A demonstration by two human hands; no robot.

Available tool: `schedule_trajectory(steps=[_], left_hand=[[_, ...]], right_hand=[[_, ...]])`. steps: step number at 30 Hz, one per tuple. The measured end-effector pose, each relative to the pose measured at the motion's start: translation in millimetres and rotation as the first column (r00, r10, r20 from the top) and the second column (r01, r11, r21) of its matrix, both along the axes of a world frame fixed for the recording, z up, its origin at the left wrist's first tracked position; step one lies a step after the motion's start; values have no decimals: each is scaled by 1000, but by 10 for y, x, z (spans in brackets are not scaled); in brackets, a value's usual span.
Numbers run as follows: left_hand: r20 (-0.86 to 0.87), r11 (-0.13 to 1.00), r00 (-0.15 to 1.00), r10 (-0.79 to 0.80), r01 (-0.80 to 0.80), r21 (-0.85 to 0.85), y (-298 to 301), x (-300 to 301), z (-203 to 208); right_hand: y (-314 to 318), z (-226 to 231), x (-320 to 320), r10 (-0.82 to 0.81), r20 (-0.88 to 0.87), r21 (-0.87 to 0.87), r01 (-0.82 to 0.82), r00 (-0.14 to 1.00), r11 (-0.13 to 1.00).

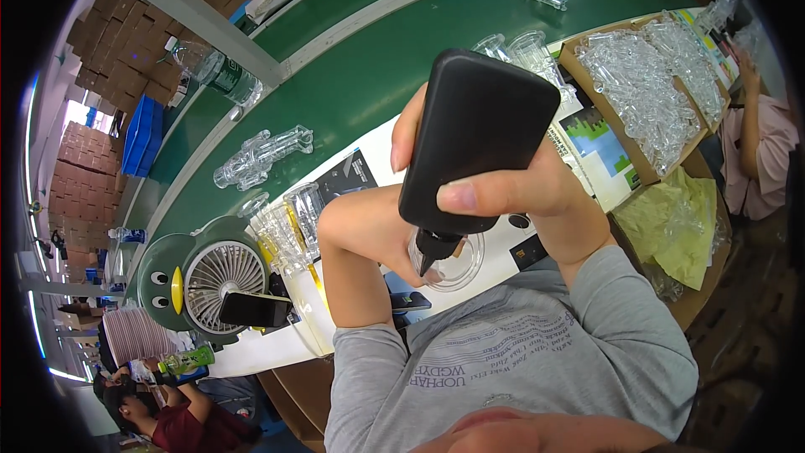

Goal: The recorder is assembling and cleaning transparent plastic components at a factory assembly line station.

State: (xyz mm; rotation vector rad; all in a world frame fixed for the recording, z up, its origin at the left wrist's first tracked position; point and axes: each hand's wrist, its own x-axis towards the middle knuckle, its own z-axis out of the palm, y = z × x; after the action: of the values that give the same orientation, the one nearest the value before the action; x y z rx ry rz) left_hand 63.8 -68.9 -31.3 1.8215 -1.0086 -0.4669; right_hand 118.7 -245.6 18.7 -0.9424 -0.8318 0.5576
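My right hand [524,190] is wrapped round a black squeeze bottle [482,130], tipped so that its pointed nozzle faces down. Just under the nozzle is a clear round-rimmed piece [465,271]. Closed against the side of that piece is my left hand [377,231]; the bottle hides some of its fingers. Whether the nozzle tip touches the clear piece, I cannot tell. Several clear cylinders [289,226] stand beside my left forearm, and more clear cylinders [528,50] are behind the bottle.
A green penguin-shaped fan [159,281] with a phone [251,310] against it stands at the left. Clear figure-like parts [264,155] lie on the green conveyor [360,59]. At right are a cardboard box [579,59] of clear parts and yellow paper [671,226]. Co-workers sit at both sides.
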Motion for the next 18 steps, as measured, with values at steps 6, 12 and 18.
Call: schedule_trajectory(steps=[6, 12, 18], left_hand=[[147, 984, 982, 123, -102, -143, 39, -51, 42], [-76, 994, 993, 90, -94, -55, 239, -12, 126], [-60, 951, 957, 284, -289, -113, 383, -126, 174]], right_hand=[[54, -7, 75, -71, -75, 85, 77, 995, 993], [183, -276, 320, -359, -271, 156, 409, 893, 899], [625, -667, 539, -548, 103, 174, 528, 830, 832]])
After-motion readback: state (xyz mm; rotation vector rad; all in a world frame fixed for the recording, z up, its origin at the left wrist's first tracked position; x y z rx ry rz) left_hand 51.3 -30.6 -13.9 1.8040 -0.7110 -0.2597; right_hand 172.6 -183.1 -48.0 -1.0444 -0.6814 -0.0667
